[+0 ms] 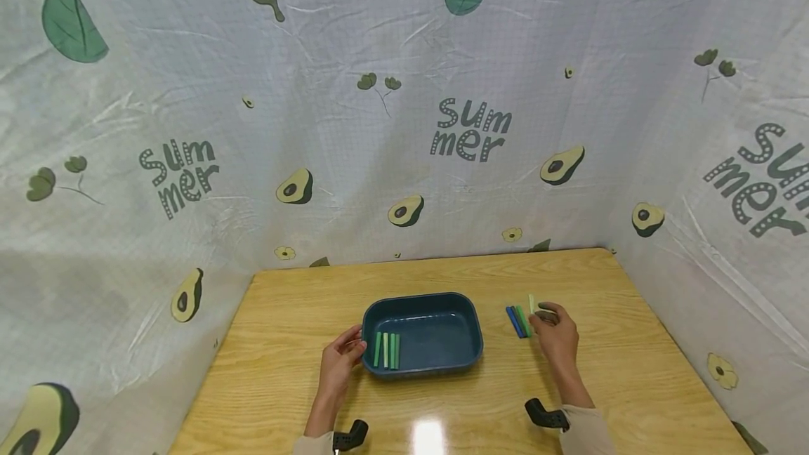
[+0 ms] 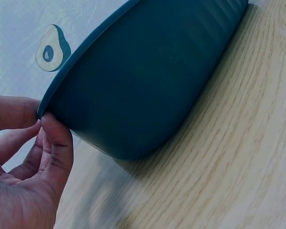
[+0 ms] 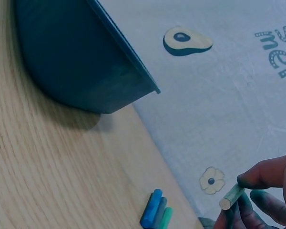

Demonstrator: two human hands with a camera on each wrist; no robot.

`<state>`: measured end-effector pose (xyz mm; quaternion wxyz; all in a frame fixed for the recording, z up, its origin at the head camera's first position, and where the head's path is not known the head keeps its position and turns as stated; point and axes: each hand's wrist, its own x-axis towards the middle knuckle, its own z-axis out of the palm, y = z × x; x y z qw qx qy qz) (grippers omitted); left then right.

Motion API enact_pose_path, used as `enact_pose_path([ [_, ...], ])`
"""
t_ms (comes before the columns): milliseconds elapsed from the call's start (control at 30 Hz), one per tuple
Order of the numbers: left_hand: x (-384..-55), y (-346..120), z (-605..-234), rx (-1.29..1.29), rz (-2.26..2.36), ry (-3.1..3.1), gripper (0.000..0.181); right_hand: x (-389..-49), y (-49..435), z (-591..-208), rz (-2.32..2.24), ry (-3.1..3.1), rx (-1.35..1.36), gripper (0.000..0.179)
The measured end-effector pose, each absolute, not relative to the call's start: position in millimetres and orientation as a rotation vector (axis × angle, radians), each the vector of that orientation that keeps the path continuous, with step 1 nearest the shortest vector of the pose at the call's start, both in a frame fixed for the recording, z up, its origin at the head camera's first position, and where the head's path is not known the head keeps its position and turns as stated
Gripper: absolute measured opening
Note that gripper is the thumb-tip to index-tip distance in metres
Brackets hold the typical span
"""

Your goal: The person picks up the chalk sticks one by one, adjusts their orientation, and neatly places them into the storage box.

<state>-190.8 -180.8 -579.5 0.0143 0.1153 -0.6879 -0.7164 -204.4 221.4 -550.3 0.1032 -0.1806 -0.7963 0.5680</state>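
Observation:
A dark blue-green plastic tub [image 1: 436, 372] stands on the table, its left rim pinched between the thumb and fingers of my left hand [image 1: 339, 360]. The left wrist view shows that thumb and a finger meeting at the rim [image 2: 48, 98]. Several green and pale chalk sticks [image 1: 377, 350] lie side by side at the tub's left end. Right of the tub, my right hand [image 1: 556, 334] pinches a pale yellow-green chalk stick [image 3: 232, 196], its round end showing in the right wrist view. Dark smudges mark these fingertips. Close beside this hand lie blue chalk sticks [image 1: 514, 321] and a green chalk stick [image 1: 522, 318].
The wooden table [image 1: 284, 314] meets a pale printed sheet [image 1: 341, 132] at its back edge, and the sheet also hangs along both sides. Black wrist-camera mounts [image 1: 545, 414] sit on both wrists. Glare shows near the table's front.

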Motion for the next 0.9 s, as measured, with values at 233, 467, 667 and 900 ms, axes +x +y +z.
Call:
enact_pose_path([
  [233, -189, -181, -580, 0.37, -2.227, -2.155, 0.041, -201, 223, -544, 1.794, -2.391, -0.462, 0.043],
  [467, -188, -181, -580, 0.369, -2.223, -2.157, 0.04, -199, 222, -540, 1.937, -2.375, -0.426, 0.047],
  [667, -188, -181, -580, 0.354, -2.228, -2.147, 0.04, -200, 219, -534, 2.072, -2.328, -0.303, 0.051],
  [900, -190, -182, -581, 0.362, -2.223, -2.139, 0.039, -202, 211, -523, 2.19, -2.281, -0.201, 0.054],
])
